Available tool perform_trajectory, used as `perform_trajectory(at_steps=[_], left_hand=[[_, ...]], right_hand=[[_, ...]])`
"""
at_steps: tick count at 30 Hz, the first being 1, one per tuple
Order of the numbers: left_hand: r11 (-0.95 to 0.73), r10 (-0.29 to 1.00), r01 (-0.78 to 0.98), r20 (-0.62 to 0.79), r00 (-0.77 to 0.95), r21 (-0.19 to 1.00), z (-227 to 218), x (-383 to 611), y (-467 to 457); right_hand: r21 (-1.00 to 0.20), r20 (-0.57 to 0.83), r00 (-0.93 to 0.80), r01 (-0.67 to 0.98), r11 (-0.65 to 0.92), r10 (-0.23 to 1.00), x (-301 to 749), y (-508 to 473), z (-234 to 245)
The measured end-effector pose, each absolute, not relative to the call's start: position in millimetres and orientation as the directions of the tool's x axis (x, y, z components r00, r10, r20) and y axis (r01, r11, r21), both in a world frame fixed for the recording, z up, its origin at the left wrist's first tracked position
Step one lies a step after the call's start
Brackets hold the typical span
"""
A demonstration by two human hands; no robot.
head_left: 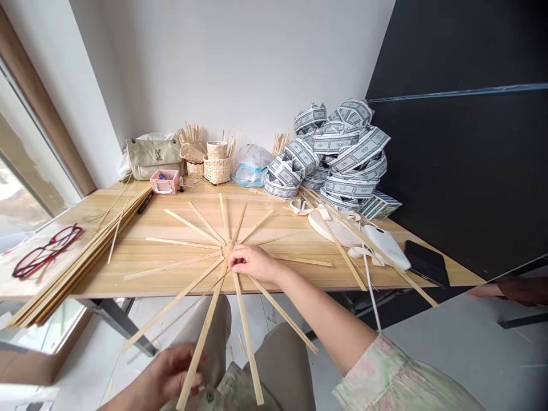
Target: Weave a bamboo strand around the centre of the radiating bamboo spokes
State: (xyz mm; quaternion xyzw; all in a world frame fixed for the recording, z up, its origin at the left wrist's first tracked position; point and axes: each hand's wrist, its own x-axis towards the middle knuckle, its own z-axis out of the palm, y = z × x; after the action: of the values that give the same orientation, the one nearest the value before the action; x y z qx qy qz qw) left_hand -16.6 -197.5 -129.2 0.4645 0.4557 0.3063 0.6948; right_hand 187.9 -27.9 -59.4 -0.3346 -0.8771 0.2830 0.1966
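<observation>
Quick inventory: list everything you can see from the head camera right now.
Wooden table: one, pale, across the view.
Bamboo strips in a star: about twelve, pale, centre, overhanging the table's front edge.
Stacked bamboo strips: one stack, pale, table's left.
Glasses: one pair, red, far left.
Woven baskets: about four, pale, back of table.
Handbag: one, khaki, back left.
Box: one, pink, in front of the handbag.
Patterned bands: many, grey and white, heaped back right.
Phone: one, black, right.
Another person's hand: one, right edge.
Left hand: lower left, beside a strip.
Right hand: on the strips' crossing.

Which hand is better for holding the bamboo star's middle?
Probably the right hand: it rests on the crossed bamboo strips' middle, while the left hand sits low by their outer ends.
</observation>
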Motion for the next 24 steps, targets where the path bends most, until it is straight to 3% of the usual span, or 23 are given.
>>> perform_trajectory(at_steps=[4, 9, 13, 24], left_hand=[[0.283, 0.901, -0.096, -0.230, 0.368, 0.954, -116, 3, -177], [0.144, 0.960, 0.111, -0.166, 0.228, 0.983, -77, -4, -182], [0.171, 0.971, 0.177, -0.197, 0.136, 0.969, -62, -10, -176], [0.330, 0.924, -0.081, -0.304, 0.232, 0.941, -31, -35, -148]], right_hand=[[-0.628, 0.144, -0.705, 0.477, 0.615, 0.694, 187, -28, -58], [-0.619, 0.143, -0.721, 0.469, 0.630, 0.678, 188, -28, -56], [-0.610, 0.135, -0.731, 0.471, 0.637, 0.669, 189, -28, -57], [-0.641, 0.137, -0.744, 0.437, 0.631, 0.654, 191, -26, -60]])
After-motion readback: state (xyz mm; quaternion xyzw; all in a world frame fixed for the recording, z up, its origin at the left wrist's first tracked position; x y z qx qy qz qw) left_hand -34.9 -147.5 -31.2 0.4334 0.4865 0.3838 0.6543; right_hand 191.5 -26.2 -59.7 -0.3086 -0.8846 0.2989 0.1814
